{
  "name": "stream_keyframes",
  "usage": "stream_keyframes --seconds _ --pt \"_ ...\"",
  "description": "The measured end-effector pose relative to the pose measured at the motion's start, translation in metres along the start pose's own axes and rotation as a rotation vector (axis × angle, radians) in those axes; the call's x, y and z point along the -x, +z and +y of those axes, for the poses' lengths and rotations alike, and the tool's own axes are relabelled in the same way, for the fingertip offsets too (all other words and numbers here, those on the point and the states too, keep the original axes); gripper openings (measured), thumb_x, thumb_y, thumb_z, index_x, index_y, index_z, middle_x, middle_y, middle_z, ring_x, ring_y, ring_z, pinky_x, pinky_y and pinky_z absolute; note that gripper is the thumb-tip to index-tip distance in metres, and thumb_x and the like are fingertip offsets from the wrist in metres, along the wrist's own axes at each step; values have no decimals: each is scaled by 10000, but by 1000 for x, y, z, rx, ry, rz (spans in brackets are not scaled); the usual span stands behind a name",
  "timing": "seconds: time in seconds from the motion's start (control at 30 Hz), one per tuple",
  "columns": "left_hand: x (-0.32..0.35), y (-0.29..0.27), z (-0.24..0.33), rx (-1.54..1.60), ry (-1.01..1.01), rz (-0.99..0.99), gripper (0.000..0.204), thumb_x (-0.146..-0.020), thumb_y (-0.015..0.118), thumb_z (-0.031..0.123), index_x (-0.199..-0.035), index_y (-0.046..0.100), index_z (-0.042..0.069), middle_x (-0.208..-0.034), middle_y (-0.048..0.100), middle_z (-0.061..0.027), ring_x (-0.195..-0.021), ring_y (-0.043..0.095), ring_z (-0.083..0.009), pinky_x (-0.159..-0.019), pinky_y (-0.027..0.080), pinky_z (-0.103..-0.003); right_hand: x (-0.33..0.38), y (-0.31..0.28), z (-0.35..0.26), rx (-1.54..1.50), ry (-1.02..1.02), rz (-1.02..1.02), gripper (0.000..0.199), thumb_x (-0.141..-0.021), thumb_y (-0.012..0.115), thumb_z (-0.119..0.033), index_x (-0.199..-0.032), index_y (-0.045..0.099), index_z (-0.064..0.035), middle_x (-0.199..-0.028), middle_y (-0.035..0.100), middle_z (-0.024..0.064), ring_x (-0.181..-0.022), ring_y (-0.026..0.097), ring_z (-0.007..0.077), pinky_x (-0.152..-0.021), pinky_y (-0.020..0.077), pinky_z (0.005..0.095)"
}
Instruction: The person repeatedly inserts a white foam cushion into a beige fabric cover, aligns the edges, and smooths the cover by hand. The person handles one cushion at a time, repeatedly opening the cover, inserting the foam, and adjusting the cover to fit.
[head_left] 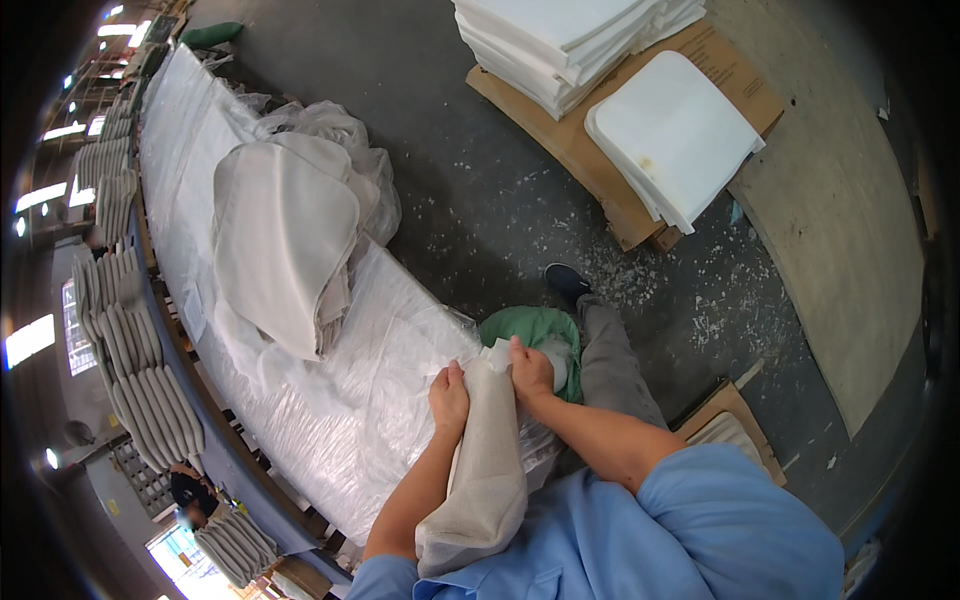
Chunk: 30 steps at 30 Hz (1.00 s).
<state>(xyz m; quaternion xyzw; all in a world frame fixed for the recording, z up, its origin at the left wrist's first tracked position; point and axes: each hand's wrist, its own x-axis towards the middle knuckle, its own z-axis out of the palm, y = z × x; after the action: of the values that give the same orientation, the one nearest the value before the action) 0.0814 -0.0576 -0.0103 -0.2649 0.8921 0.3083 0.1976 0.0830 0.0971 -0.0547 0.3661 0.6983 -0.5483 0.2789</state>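
Closest in, both hands are closed on the top end of a beige fabric cover point(485, 470) that hangs down against the blue shirt point(690, 540). The left hand point(449, 395) grips its left edge with fingers curled tight; the right hand point(531, 372) pinches the right edge, where a bit of white foam point(497, 353) sticks out of the opening. The cover is held just over the near edge of the long surface point(330, 420), which is draped in clear plastic sheeting. Just beyond the hands sits a green cloth bundle point(535, 325) beside a grey trouser leg point(610, 355) and dark shoe point(566, 280). Further along the surface lies a pile of beige covers point(285, 235). On the far floor, white foam pads point(675, 135) are stacked on cardboard point(590, 160).
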Motion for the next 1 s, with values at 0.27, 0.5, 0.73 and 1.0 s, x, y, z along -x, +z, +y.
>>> stream_keyframes --seconds 0.27,0.5,0.73,1.0 --pt "65 -34 -63 84 -139 -87 534 -1053 373 431 -1107 668 -11 -1048 701 -254 -1033 655 -413 -911 474 -450 50 -4 32 -604 519 -106 801 -1000 345 -683 -1201 644 33 -1202 663 175 -1107 623 293 -938 476 394" --pt "46 -32 -71 -41 -146 56 492 -1049 376 424 -1009 647 15 -1009 678 -294 -996 611 -510 -850 463 -553 31 7 61 -714 472 -299 702 -985 456 -657 -1202 622 -11 -1173 657 140 -1056 629 259 -898 504 381" --pt "74 -39 -80 119 -149 30 460 -1013 474 456 -1135 641 45 -1000 691 -262 -976 647 -452 -868 488 -508 2 -52 42 -526 322 -306 660 -979 497 -638 -1189 624 -26 -1153 659 134 -1034 635 245 -882 512 378" --pt "264 -83 -183 328 -529 -80 838 -870 679 547 -1515 397 94 -1489 423 -290 -1352 467 -378 -1088 416 -425 8 -113 -56 -184 165 -496 574 -974 558 -588 -1166 630 -52 -1116 665 122 -998 643 218 -859 524 368"
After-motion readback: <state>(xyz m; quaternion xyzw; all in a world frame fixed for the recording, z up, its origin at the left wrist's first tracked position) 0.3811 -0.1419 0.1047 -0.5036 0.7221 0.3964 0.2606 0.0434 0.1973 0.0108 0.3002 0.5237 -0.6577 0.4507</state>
